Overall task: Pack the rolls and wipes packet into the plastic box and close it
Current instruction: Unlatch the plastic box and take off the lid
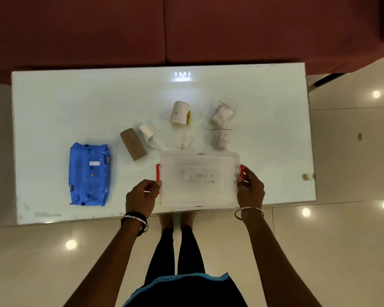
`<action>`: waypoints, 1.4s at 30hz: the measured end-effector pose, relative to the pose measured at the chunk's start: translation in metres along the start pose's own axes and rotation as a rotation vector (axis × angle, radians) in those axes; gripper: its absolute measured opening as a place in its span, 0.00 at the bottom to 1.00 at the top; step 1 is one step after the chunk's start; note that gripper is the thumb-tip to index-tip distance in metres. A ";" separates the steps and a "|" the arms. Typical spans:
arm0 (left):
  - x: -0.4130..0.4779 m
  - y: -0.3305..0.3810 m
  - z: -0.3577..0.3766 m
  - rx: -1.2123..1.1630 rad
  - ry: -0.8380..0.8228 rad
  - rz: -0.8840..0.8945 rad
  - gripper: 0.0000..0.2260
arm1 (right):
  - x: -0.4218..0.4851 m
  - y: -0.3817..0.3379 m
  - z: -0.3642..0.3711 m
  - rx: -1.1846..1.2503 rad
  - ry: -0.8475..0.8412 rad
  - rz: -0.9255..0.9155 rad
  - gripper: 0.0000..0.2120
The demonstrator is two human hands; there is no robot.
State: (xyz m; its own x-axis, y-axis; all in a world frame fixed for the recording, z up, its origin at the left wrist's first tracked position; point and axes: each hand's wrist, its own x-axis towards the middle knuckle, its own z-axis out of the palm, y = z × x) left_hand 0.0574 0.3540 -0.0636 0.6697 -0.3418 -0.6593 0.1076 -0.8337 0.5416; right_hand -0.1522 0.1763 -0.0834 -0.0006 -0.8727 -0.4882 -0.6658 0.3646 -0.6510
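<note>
A clear plastic box [198, 179] with its lid on and red side clips stands at the table's near edge. My left hand [141, 196] grips its left clip and my right hand [251, 189] grips its right clip. A blue wipes packet [89, 173] lies flat to the left. Beyond the box lie a brown cardboard roll [133, 147], a small white roll [146, 131] with a loose tail, a larger white roll [180, 113], a small folded white piece [187, 141] and two clear bags of white items [222, 114] [220, 138].
The white glass table [75, 96] stands against a dark red sofa [186, 29] at its far side. A small beige object [306, 177] sits at the table's right edge. Glossy floor tiles surround the table, and my legs are below its near edge.
</note>
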 end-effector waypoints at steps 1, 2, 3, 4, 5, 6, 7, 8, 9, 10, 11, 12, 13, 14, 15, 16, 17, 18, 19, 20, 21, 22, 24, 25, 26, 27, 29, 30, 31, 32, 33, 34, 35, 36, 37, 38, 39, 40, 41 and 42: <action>0.004 -0.002 0.000 0.002 0.018 0.006 0.14 | 0.003 -0.001 0.005 -0.006 0.002 -0.008 0.15; 0.008 -0.003 0.000 0.009 0.034 0.013 0.15 | 0.005 -0.002 0.010 -0.006 0.005 -0.018 0.15; 0.011 -0.003 0.001 0.019 0.052 0.023 0.15 | 0.007 -0.003 0.012 0.000 0.010 -0.026 0.15; 0.013 -0.004 0.002 0.026 0.072 0.033 0.16 | 0.009 -0.004 0.015 0.005 0.017 -0.031 0.15; 0.015 -0.005 0.004 0.032 0.095 0.042 0.17 | 0.010 -0.005 0.017 0.009 0.023 -0.033 0.15; 0.016 -0.006 0.005 0.043 0.116 0.053 0.17 | 0.012 -0.004 0.019 0.011 0.029 -0.036 0.15; 0.016 -0.006 0.007 0.059 0.136 0.066 0.17 | 0.013 -0.004 0.020 0.013 0.032 -0.042 0.15; 0.016 -0.005 0.009 0.083 0.152 0.086 0.17 | 0.014 -0.003 0.020 0.015 0.033 -0.054 0.15; 0.015 -0.005 0.012 0.113 0.165 0.108 0.17 | 0.014 -0.002 0.020 0.016 0.033 -0.072 0.15; 0.015 -0.005 0.015 0.146 0.179 0.129 0.17 | 0.013 0.000 0.021 0.015 0.035 -0.089 0.15; 0.015 -0.005 0.018 0.176 0.200 0.145 0.16 | 0.012 0.001 0.022 0.014 0.039 -0.102 0.16; 0.015 -0.005 0.021 0.196 0.229 0.156 0.16 | 0.011 0.002 0.023 0.012 0.046 -0.112 0.16; 0.014 -0.006 0.023 0.203 0.264 0.166 0.15 | 0.010 0.003 0.024 0.014 0.055 -0.118 0.17; 0.014 -0.007 0.025 0.198 0.298 0.170 0.15 | 0.009 0.004 0.025 0.022 0.065 -0.114 0.17; 0.015 -0.009 0.027 0.182 0.325 0.158 0.14 | 0.009 0.005 0.027 0.039 0.071 -0.104 0.17; 0.017 -0.010 0.027 0.156 0.340 0.130 0.13 | 0.009 0.006 0.028 0.060 0.073 -0.096 0.17; 0.020 -0.012 0.027 0.128 0.338 0.096 0.13 | 0.009 0.007 0.030 0.079 0.074 -0.094 0.17; 0.023 -0.015 0.027 0.097 0.316 0.068 0.13 | 0.008 0.007 0.030 0.093 0.078 -0.097 0.16; 0.027 -0.018 0.027 0.055 0.277 0.038 0.12 | 0.008 0.007 0.031 0.102 0.082 -0.102 0.16; 0.030 -0.020 0.028 -0.005 0.232 0.004 0.12 | 0.008 0.007 0.031 0.109 0.085 -0.106 0.16; 0.033 -0.022 0.028 -0.060 0.192 -0.030 0.11 | 0.008 0.008 0.031 0.111 0.088 -0.105 0.16; 0.037 -0.024 0.028 -0.089 0.163 -0.052 0.11 | 0.008 0.008 0.030 0.104 0.092 -0.103 0.16; 0.043 -0.028 0.029 -0.090 0.118 -0.077 0.11 | 0.009 0.010 0.029 0.053 0.118 -0.113 0.15; 0.046 -0.030 0.031 -0.091 0.096 -0.090 0.11 | 0.010 0.011 0.030 0.028 0.133 -0.124 0.15; 0.048 -0.031 0.033 -0.090 0.078 -0.105 0.12 | 0.011 0.013 0.030 0.013 0.146 -0.136 0.15; 0.050 -0.032 0.035 -0.091 0.066 -0.119 0.12 | 0.013 0.014 0.030 0.001 0.160 -0.140 0.14; 0.053 -0.033 0.035 -0.088 0.054 -0.129 0.12 | 0.019 0.020 0.031 -0.029 0.206 -0.093 0.14; 0.054 -0.035 0.034 -0.073 0.049 -0.119 0.13 | 0.023 0.025 0.032 -0.042 0.214 -0.041 0.13; 0.056 -0.037 0.033 -0.057 0.042 -0.108 0.13 | 0.028 0.029 0.033 -0.026 0.194 0.014 0.13; 0.057 -0.039 0.032 -0.052 0.032 -0.100 0.13 | 0.032 0.033 0.034 0.022 0.156 0.062 0.12; 0.058 -0.040 0.031 -0.060 0.022 -0.101 0.13 | 0.036 0.034 0.034 0.087 0.115 0.107 0.12; 0.059 -0.041 0.030 -0.070 0.013 -0.104 0.13 | 0.039 0.034 0.033 0.147 0.083 0.152 0.11; 0.059 -0.041 0.029 -0.079 0.004 -0.108 0.13 | 0.041 0.032 0.032 0.178 0.064 0.188 0.08; 0.059 -0.041 0.028 -0.094 -0.006 -0.113 0.13 | 0.043 0.029 0.030 0.172 0.067 0.206 0.07; 0.059 -0.041 0.027 -0.119 -0.018 -0.121 0.13 | 0.042 0.025 0.028 0.106 0.110 0.198 0.07; 0.058 -0.041 0.027 -0.152 -0.028 -0.133 0.13 | 0.041 0.019 0.026 0.001 0.200 0.156 0.08; 0.058 -0.040 0.027 -0.187 -0.039 -0.144 0.12 | 0.037 0.010 0.025 -0.099 0.319 0.066 0.09; 0.058 -0.040 0.026 -0.220 -0.051 -0.154 0.12 | 0.029 -0.002 0.027 -0.163 0.416 -0.087 0.09; 0.058 -0.040 0.024 -0.253 -0.065 -0.163 0.11 | 0.017 -0.017 0.033 -0.196 0.450 -0.278 0.09; 0.058 -0.041 0.024 -0.289 -0.086 -0.171 0.11 | 0.002 -0.032 0.042 -0.213 0.408 -0.464 0.08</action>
State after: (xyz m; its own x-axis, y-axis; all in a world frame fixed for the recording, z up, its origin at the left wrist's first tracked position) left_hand 0.0748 0.3582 -0.1366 0.5610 -0.2536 -0.7880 0.4244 -0.7292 0.5368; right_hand -0.0991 0.1764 -0.0878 0.0669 -0.9925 0.1028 -0.7985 -0.1150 -0.5908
